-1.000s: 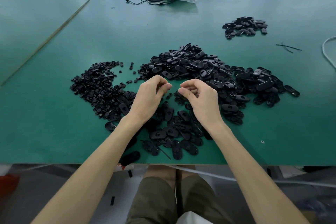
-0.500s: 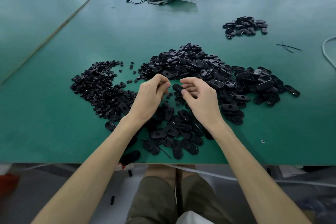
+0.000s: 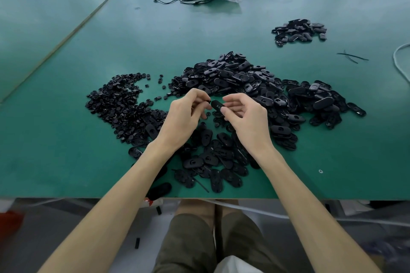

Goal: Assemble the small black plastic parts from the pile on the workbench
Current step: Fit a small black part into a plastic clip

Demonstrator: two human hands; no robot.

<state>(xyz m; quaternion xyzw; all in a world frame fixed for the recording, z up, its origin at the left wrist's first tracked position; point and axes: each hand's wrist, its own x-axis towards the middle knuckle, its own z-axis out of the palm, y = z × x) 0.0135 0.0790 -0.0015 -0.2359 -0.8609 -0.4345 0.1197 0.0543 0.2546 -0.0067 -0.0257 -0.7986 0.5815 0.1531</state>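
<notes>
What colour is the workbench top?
The flat workbench top is plain green; head view.

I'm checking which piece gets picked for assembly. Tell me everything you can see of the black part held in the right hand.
The oval part is small, flat and glossy black, plastic by its look, with rounded ends and a tiny pale mark on its face. The right hand pinches its lower end, holding it tilted above the pile; its free end points toward the left hand, whose fingertips are close beside it; contact cannot be told.
</notes>
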